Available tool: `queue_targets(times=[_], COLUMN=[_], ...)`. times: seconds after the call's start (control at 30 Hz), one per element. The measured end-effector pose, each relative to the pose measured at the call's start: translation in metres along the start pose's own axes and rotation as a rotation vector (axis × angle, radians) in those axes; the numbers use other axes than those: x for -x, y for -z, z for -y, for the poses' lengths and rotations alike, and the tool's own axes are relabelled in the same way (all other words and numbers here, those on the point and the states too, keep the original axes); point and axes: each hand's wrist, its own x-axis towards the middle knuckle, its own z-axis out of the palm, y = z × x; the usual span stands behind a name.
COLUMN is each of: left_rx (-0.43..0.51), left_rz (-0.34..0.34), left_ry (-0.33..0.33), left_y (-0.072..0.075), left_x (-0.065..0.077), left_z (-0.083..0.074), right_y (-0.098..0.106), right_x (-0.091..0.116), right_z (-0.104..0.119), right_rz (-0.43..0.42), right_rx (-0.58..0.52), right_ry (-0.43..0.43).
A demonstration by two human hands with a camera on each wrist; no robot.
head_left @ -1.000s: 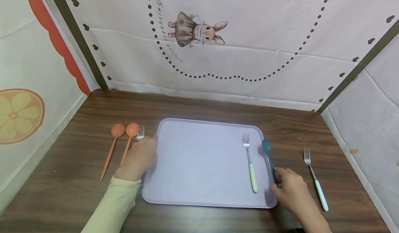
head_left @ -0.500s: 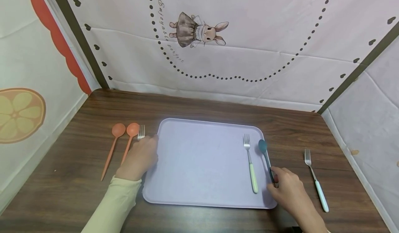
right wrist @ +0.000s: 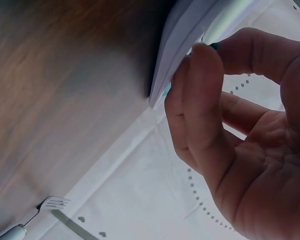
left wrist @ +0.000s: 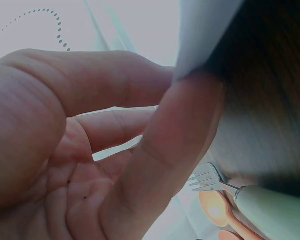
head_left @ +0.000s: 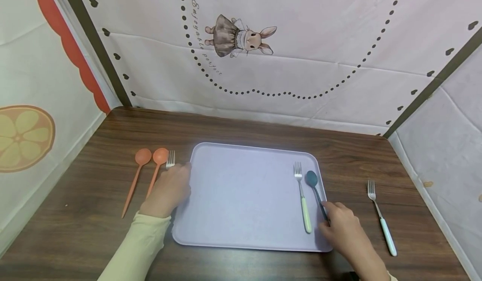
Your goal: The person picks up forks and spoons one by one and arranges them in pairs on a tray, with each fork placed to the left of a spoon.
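Observation:
My left hand [head_left: 165, 191] pinches the left rim of the lilac tray [head_left: 244, 189] between thumb and fingers; in the left wrist view the tray edge [left wrist: 197, 40] runs in between the fingertips. At the tray's right side my right hand [head_left: 344, 228] pinches a dark teal spoon [head_left: 311, 179] by its handle end. The spoon's bowl lies over the tray, just right of a fork with a pale green handle [head_left: 306, 218]. In the right wrist view the fingers hide most of the spoon, close over the tray's rim [right wrist: 165, 75].
Two orange spoons [head_left: 142, 157] lie left of the tray on the dark wooden table [head_left: 75, 218]. Another fork [head_left: 170, 158], partly hidden by the left hand, lies beside them. To the right rests a fork with a pale blue handle [head_left: 388, 237]. A printed cloth [head_left: 320, 30] hangs behind.
The teal spoon has moved left with my right hand, from along the tray's right rim to inside it, beside the green-handled fork. My left hand stays put on the tray.

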Motion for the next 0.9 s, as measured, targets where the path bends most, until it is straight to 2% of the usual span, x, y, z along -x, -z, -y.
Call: queue_targets(times=[0.17,0.4,0.6,0.9], left_rx=[0.001,0.006,-0.011,-0.027], left_rz=[-0.004,-0.009,-0.007,-0.021], left_ry=[-0.002,-0.003,-0.005,-0.024], left_y=[0.000,0.001,0.002,-0.001], left_x=[0.000,0.000,-0.001,0.001], left_z=[0.000,0.000,-0.001,-0.002], right_y=[-0.005,-0.008,-0.011,-0.014], right_x=[-0.001,-0.005,-0.010,-0.011], right_z=[0.003,0.007,0.006,0.000], right_rz=[-0.051,-0.029,-0.094,-0.120], right_rx=[0.037,0.089,0.115,0.112], right_ry=[0.055,0.032,0.070,0.084])
